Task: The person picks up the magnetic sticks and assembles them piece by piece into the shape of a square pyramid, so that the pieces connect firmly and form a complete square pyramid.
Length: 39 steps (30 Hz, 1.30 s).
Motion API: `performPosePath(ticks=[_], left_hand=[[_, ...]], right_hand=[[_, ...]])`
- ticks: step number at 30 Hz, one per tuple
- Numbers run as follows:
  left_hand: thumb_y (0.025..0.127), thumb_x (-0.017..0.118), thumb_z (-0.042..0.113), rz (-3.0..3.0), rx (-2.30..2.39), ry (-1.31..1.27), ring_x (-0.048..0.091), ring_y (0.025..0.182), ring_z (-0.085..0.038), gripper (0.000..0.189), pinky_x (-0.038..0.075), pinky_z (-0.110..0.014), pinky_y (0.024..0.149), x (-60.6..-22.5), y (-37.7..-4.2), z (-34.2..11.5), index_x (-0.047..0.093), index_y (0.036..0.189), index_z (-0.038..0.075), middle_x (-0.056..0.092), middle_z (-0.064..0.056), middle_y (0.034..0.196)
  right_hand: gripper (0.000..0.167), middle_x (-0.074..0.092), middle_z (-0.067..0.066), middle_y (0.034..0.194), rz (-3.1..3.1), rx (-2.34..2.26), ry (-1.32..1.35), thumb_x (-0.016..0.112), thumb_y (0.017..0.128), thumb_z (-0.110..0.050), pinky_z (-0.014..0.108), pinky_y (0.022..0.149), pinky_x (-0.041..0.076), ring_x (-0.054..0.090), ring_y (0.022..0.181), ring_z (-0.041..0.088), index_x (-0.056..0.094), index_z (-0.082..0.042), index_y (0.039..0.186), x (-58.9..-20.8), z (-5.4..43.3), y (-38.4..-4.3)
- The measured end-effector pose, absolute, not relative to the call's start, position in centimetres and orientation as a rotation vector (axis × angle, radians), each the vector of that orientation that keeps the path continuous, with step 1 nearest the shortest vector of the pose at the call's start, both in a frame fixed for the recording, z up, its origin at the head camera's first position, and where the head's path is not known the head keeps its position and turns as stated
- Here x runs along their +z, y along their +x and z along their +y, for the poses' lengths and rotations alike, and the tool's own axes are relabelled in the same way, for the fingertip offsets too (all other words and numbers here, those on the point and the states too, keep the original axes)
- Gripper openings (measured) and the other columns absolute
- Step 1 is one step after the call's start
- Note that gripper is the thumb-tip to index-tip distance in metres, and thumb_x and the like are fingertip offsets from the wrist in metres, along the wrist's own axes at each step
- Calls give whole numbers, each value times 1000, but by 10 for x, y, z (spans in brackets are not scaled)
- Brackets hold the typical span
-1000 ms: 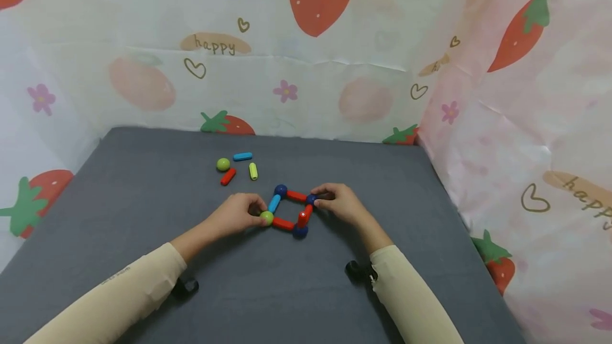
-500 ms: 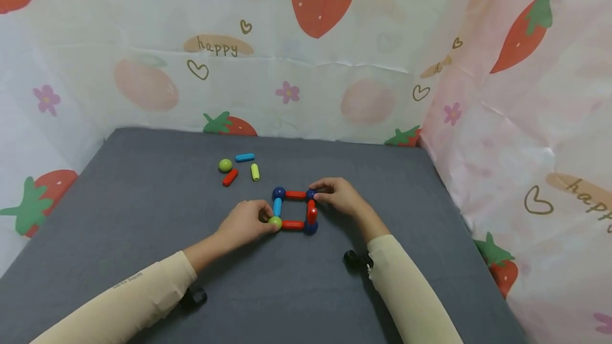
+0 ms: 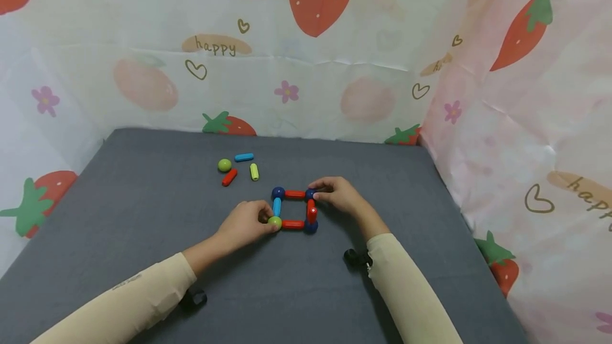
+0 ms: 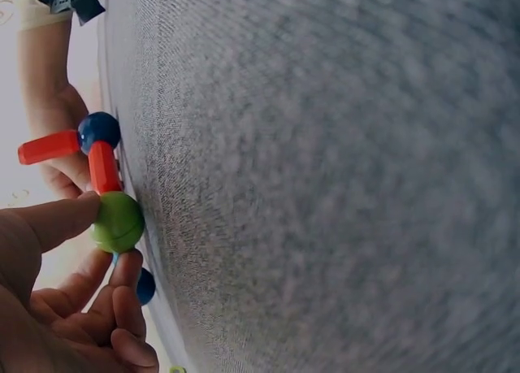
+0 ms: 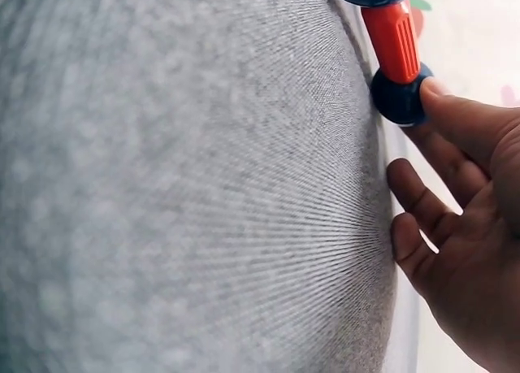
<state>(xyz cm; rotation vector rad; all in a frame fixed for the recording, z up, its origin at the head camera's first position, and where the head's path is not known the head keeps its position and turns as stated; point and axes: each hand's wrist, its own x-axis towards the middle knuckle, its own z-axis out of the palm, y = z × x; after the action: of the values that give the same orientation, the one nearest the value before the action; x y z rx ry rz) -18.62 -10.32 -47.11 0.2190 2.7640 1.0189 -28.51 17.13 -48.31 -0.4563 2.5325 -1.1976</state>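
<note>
A strawberry-print sheet point(image 3: 382, 25) is hanging behind the grey surface point(image 3: 272, 291), where we are seeing a ball-and-rod square point(image 3: 292, 224) lying between the hands. The left grip point(image 3: 245, 223) is pinching its green corner ball point(image 4: 119, 223), opened only to the ball's width; the right grip point(image 3: 340, 197) is likewise pinching the far-right blue ball point(image 5: 397, 98). One red rod point(image 4: 49, 147) is standing upright on the near-right blue ball point(image 4: 99, 132). We are judging the pieces light, stiff and smooth, hardly fragile, with joints probably yielding first, so we are favouring holds on opposite corner balls. We are seeing no containers; a loose green ball point(image 3: 224, 165) and three rods point(image 3: 230, 177) are lying farther back.
</note>
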Motion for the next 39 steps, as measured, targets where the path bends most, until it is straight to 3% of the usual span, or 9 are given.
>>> performPosePath(ticks=[8,19,27,39], left_hand=[[88,83,33,2757,1015,263,60,79,-12,20,51,-30,71,-470,-185,-107,72,98,19,69,6,90],[87,84,31,2672,1009,358,61,83,-12,23,52,-30,73,-465,-195,-114,72,102,17,70,6,91],[91,79,26,2638,1034,409,64,90,-14,20,54,-31,73,-454,-207,-123,71,106,16,71,3,100],[97,72,27,2829,976,322,66,109,-28,35,54,-46,92,-452,-245,-145,68,125,6,71,-11,120]], right_hand=[[27,70,1,124,2540,-1212,-462,72,98,-24,36,88,51,62,104,19,74,-22,124,-487,170,-284],[26,70,1,123,2539,-1219,-464,72,98,-24,33,82,51,62,100,19,74,-22,124,-489,171,-285],[26,70,1,125,2525,-1242,-450,72,98,-23,35,88,50,61,105,20,74,-22,124,-488,173,-286],[26,71,1,122,2526,-1254,-447,73,97,-23,33,83,49,60,101,20,75,-21,123,-490,173,-287]])
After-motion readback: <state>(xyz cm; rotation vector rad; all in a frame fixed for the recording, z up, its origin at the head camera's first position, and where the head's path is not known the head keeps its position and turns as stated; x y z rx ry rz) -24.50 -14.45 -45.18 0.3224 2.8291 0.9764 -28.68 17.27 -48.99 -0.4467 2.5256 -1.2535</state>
